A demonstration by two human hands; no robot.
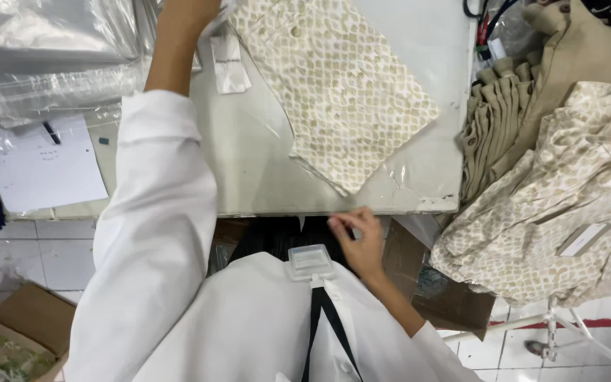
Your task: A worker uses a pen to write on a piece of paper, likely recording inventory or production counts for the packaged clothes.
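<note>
Cream patterned folded shirt [341,85] on table [249,163], hands apart: right hand [358,237] pinching plastic edge, left unseen

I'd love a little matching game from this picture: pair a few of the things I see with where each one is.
Things:
1. folded patterned garment
2. white paper sheet
3. cardboard box
4. right hand

Places:
a. on the floor, lower left
b. at the table's near edge
c. in a clear bag on the table
d. far left of the table, with a pen on it

Pairs: 1-c, 2-d, 3-a, 4-b
</note>
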